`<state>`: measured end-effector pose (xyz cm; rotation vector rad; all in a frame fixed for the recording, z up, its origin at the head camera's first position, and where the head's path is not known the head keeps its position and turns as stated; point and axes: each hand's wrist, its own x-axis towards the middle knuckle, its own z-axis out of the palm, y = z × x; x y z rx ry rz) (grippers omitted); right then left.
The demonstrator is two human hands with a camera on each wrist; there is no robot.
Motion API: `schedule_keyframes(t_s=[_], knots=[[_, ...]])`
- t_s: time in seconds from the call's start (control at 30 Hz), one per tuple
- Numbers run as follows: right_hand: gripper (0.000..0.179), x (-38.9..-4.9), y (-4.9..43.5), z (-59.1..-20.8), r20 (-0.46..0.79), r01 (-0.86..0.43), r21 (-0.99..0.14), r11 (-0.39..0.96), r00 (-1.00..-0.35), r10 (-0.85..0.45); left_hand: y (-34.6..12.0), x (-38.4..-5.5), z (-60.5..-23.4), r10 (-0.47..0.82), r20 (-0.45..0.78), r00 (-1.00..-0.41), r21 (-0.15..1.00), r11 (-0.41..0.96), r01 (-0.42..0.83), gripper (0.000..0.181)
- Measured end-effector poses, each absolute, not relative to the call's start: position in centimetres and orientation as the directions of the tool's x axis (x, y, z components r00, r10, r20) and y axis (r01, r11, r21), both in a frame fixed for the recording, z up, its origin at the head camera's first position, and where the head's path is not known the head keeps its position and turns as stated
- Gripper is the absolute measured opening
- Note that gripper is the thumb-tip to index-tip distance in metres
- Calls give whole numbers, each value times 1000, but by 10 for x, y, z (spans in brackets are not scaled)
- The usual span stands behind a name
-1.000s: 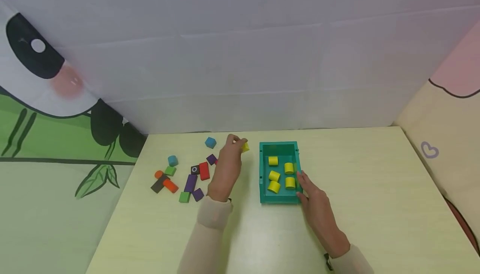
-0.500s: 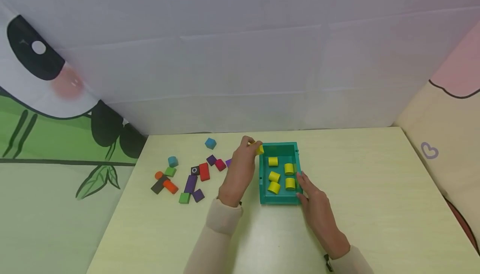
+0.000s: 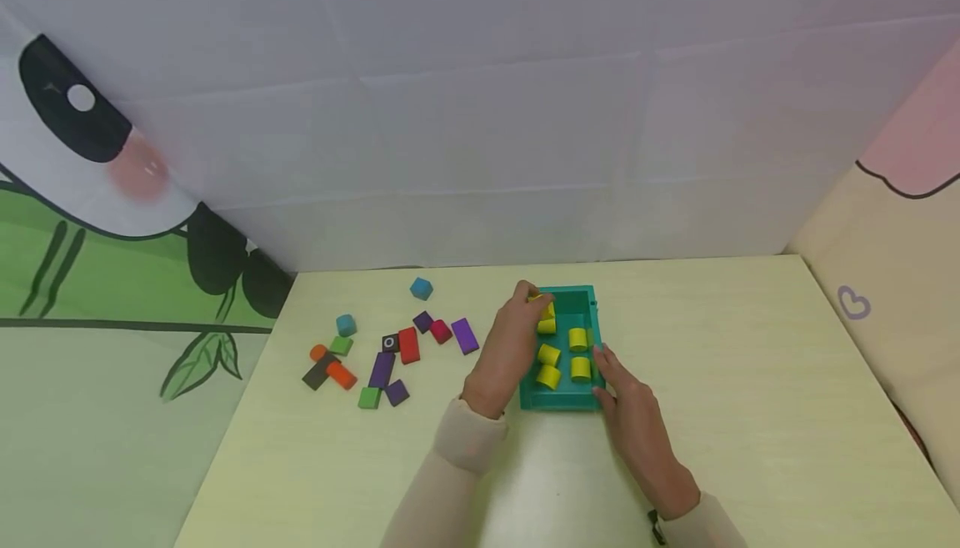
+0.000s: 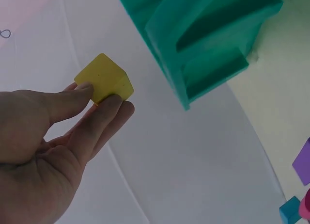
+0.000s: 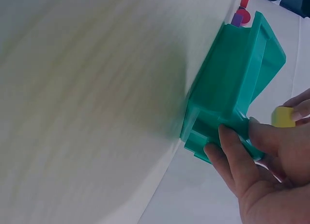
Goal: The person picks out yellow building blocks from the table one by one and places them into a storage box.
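My left hand (image 3: 512, 343) pinches a yellow block (image 4: 103, 78) between thumb and fingertips, over the far left part of the teal bin (image 3: 558, 400). The held block looks angular in the left wrist view, with flat faces. Inside the bin lie several yellow half-round blocks (image 3: 581, 369); the held one overlaps one of them in the head view. At the bin's right side, my right hand (image 3: 647, 424) holds the wall, its thumb at the rim and its fingers against the outside. The right wrist view also catches the pinched yellow block above the rim.
Left of the bin, loose blocks are scattered on the table: a purple block (image 3: 465, 336), a red block (image 3: 408, 345), a blue block (image 3: 422, 289), a green block (image 3: 369, 398) and an orange block (image 3: 342, 375). A white backdrop (image 3: 480, 223) rises behind the table.
My left hand has moved right with the yellow block, from beside the bin to over its far left part, uncovering the purple block. My right hand has stayed at the bin's side.
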<state>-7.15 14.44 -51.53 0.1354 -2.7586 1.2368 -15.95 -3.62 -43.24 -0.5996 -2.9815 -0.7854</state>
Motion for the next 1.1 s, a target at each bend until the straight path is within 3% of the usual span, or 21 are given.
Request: schedule_keyframes(t_s=[1.1], knots=[[69, -72, 145, -517, 143, -132, -734, 666, -989, -38, -13, -172, -476, 420, -27, -907, 338, 858, 387, 47]])
